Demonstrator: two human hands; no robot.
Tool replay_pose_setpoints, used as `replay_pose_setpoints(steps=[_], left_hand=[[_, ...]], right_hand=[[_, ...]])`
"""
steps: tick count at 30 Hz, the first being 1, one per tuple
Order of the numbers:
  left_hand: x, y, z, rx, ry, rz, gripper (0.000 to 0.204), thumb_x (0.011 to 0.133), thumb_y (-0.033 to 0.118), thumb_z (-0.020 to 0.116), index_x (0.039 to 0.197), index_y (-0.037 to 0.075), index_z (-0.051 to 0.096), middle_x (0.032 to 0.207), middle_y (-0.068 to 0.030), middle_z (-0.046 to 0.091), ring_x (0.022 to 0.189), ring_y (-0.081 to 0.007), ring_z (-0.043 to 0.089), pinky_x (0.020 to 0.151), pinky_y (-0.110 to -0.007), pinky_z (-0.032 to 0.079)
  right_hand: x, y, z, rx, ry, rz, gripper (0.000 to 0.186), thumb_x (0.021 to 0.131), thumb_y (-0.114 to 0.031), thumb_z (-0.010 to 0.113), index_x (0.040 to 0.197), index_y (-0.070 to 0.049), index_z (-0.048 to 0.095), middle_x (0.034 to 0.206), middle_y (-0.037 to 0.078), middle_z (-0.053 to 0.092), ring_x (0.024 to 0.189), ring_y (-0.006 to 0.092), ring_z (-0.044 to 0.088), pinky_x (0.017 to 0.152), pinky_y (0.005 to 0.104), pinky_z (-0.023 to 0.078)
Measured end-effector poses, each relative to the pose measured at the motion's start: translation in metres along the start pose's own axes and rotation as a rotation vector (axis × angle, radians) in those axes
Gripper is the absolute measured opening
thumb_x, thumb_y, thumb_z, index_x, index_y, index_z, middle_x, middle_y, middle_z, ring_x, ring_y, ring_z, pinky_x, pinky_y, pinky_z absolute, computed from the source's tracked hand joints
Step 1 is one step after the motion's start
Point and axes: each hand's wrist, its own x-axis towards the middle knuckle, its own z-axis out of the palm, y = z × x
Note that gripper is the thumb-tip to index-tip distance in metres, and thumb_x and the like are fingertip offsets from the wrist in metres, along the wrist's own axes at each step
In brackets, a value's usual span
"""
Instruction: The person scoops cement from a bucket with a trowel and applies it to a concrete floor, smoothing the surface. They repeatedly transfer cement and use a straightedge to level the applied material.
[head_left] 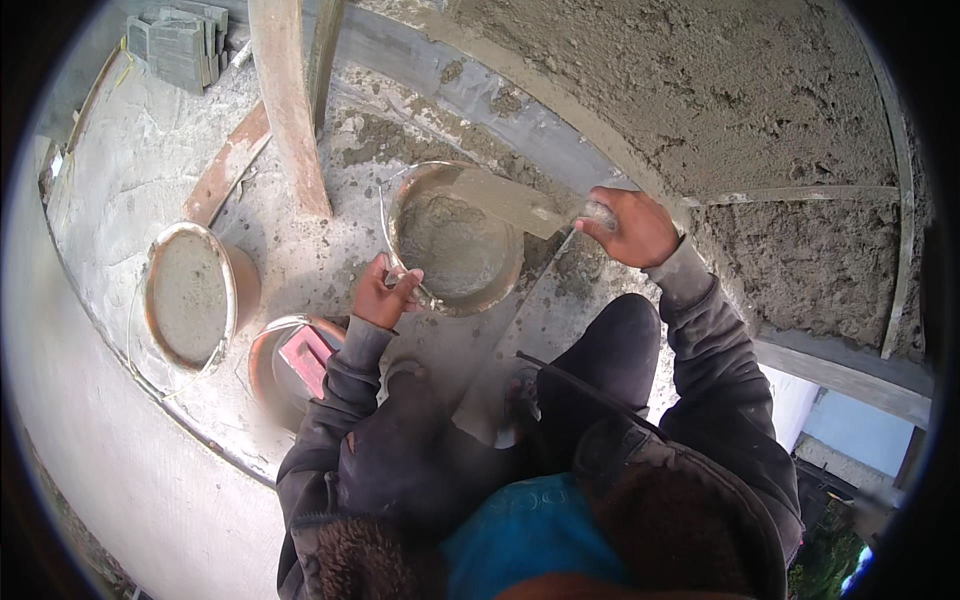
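A round bucket point(519, 262) with a mortar-smeared rim stands in front of me, wet grey mortar point(445, 235) inside it. My right hand point(640, 230) is closed round the handle of a trowel point(500, 200). The trowel's flat, mortar-coated blade reaches leftward over the bucket's far right rim. At the near left of the same bucket, my left hand point(385, 293) is closed on the rim, thumb and fingers pinched together there. The bucket's wire handle rests along its left side.
To the left stands a second bucket point(243, 285) filled with grey mortar. A third bucket point(262, 365), partly behind my left forearm, has a red float point(305, 360) on it. Wooden boards point(285, 100) and stacked grey tiles point(175, 50) lie beyond. Rough mortar covers the wall point(700, 100) at right.
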Motion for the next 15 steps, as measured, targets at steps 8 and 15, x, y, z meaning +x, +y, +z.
replay_pose_setpoints(steps=[8,15], left_hand=[[-0.012,0.012,0.020,0.216,-0.008,0.131,0.024,0.089,0.011,0.074,0.107,0.004,0.060,0.090,0.0001,0.061,0.074,-0.0054,0.057,0.061,-0.021,0.047],[-0.010,0.005,0.012,0.018,0.055,0.003,0.024,0.089,0.013,0.075,0.090,0.008,0.052,0.082,0.0005,0.058,0.067,-0.0054,0.056,0.051,-0.023,0.053]], right_hand=[[0.032,-0.027,0.174,-0.108,0.083,-0.068,0.029,0.089,-0.030,0.063,0.111,-0.011,0.066,0.106,0.008,0.066,0.100,0.0300,0.066,0.081,0.0473,0.054],[-0.019,-0.004,0.153,-0.035,0.418,-0.079,0.027,0.085,-0.030,0.071,0.107,-0.014,0.067,0.098,0.002,0.062,0.093,0.0228,0.066,0.073,0.0401,0.053]])
